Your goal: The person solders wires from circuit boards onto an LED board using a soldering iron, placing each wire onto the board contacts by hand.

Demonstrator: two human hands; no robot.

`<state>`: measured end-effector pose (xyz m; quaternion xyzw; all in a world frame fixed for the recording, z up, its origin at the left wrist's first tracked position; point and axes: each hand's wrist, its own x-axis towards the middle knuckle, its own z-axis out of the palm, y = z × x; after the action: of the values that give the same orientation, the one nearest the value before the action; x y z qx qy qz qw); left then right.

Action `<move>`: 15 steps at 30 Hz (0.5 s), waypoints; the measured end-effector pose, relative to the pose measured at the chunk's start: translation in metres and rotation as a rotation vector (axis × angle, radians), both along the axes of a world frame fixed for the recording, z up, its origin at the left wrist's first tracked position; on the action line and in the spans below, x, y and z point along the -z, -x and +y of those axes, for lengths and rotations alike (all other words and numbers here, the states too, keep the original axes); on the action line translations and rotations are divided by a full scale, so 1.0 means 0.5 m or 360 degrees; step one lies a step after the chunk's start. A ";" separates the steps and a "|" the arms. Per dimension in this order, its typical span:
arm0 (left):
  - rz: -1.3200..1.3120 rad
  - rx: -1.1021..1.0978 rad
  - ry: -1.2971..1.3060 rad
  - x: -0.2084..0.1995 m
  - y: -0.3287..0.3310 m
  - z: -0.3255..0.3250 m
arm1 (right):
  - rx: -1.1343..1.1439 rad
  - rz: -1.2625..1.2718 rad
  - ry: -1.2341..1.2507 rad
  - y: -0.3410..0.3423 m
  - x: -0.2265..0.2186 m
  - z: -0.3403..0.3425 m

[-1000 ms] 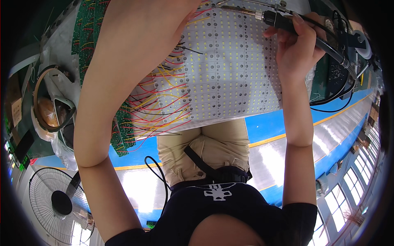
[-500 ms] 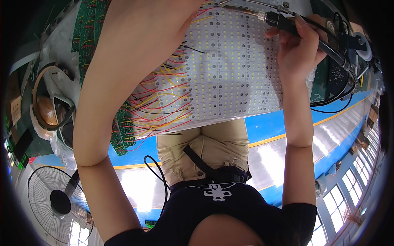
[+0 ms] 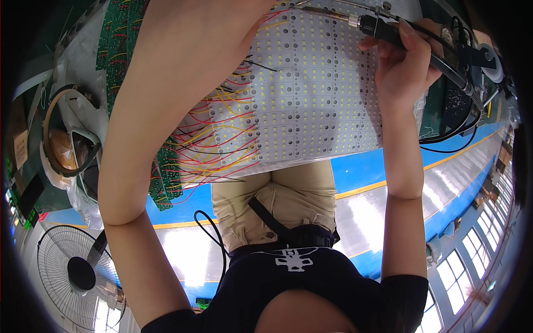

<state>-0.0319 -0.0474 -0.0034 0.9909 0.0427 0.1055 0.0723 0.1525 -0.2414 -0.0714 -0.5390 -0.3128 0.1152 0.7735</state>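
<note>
In my right hand point(image 3: 404, 72) is a soldering iron point(image 3: 382, 31) with a black handle, and a thin metal guide tube point(image 3: 355, 6) is clamped along it. The iron's tip points left, toward the far edge of a white panel point(image 3: 316, 119) dotted with rows of small yellowish LEDs and dark round holes. My left hand point(image 3: 222, 28) reaches over the panel's far left part, close to the tip; its fingers are cut off by the upper edge. Red, yellow and black wires point(image 3: 222, 136) run from the panel's left side to green circuit boards point(image 3: 166, 180), partly under my left forearm.
More green boards point(image 3: 117, 41) lie at the far left. Beside them is a roll of tape point(image 3: 49, 133) on the bench. A stand with a spool point(image 3: 493, 69) and black cables point(image 3: 452, 136) occupy the right side. A fan point(image 3: 82, 272) stands at the lower left.
</note>
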 end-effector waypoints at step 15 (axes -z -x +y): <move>0.0025 -0.0028 0.0061 -0.023 -0.001 -0.010 | 0.0029 -0.0095 0.0016 0.000 0.000 -0.002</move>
<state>-0.0313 -0.0522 0.0080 0.9897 0.0541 0.0976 0.0901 0.1523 -0.2424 -0.0716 -0.5489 -0.3302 0.0935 0.7622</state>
